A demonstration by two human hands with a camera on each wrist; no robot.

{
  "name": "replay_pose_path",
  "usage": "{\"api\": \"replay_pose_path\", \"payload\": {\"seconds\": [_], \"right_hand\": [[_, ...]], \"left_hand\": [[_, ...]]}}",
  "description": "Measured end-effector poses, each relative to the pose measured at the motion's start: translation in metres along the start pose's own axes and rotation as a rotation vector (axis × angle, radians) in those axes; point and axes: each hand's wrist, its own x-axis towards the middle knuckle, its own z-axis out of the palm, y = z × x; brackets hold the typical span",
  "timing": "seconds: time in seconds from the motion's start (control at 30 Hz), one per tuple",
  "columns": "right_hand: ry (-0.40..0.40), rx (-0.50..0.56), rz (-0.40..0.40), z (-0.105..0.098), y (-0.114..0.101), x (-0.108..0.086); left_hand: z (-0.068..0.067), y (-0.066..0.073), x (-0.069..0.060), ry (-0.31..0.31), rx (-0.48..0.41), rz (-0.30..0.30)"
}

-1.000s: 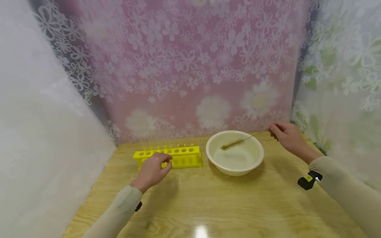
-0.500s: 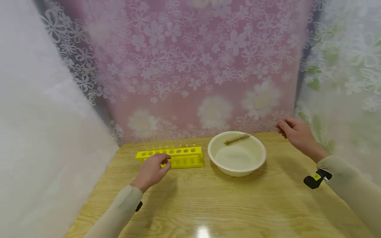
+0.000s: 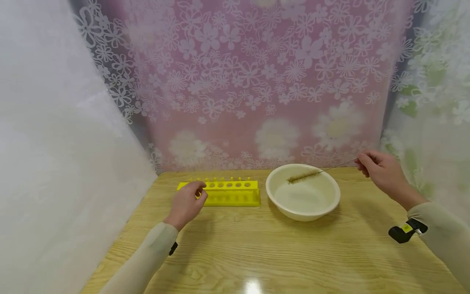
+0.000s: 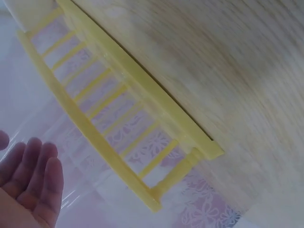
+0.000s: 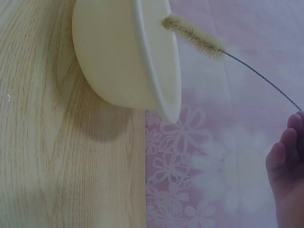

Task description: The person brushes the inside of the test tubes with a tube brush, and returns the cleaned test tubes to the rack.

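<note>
My right hand (image 3: 383, 171) pinches the thin wire handle of a bristly brush (image 3: 302, 177), whose tan head slants over the inside of a white bowl (image 3: 304, 213). In the right wrist view the brush head (image 5: 197, 38) is by the bowl's rim (image 5: 147, 52), its twisted wire running to the fingers of my right hand (image 5: 289, 175). My left hand (image 3: 186, 202) is in front of a yellow test tube rack (image 3: 235, 198), fingers loosely curled, with nothing visible in them. Beside the rack (image 4: 109, 156) in the left wrist view, my left hand (image 4: 31, 185) has faint clear streaks near its fingers.
The rack and the bowl stand side by side near the back edge of a wooden table (image 3: 249, 245). A pink flowered curtain (image 3: 235, 90) hangs behind, with a pale sheet (image 3: 66, 143) at the left and a flowered one (image 3: 437, 122) at the right.
The head view has shifted, so the rack and bowl appear further right. My right hand has drawn a little away from the bowl, still pinching the wire. My left hand has moved slightly leftward along the rack.
</note>
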Motion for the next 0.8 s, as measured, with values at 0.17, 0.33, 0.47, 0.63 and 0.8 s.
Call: {"api": "replay_pose_path", "payload": {"seconds": [0.17, 0.33, 0.47, 0.63, 0.8], "right_hand": [[0.004, 0.002, -0.009, 0.000, -0.001, 0.002], [-0.001, -0.026, 0.012, -0.003, -0.001, 0.003], [-0.001, -0.044, 0.022, -0.005, -0.001, 0.003], [0.001, -0.040, 0.012, -0.005, -0.002, 0.004], [0.004, -0.034, 0.014, -0.003, -0.002, 0.004]], "left_hand": [[0.001, -0.006, 0.001, 0.084, -0.038, -0.116], [0.001, -0.014, 0.006, 0.106, -0.177, -0.271], [0.003, -0.022, 0.016, 0.097, -0.301, -0.371], [0.005, -0.034, 0.030, 0.086, -0.436, -0.444], [0.005, -0.040, 0.038, 0.037, -0.506, -0.464]]}}
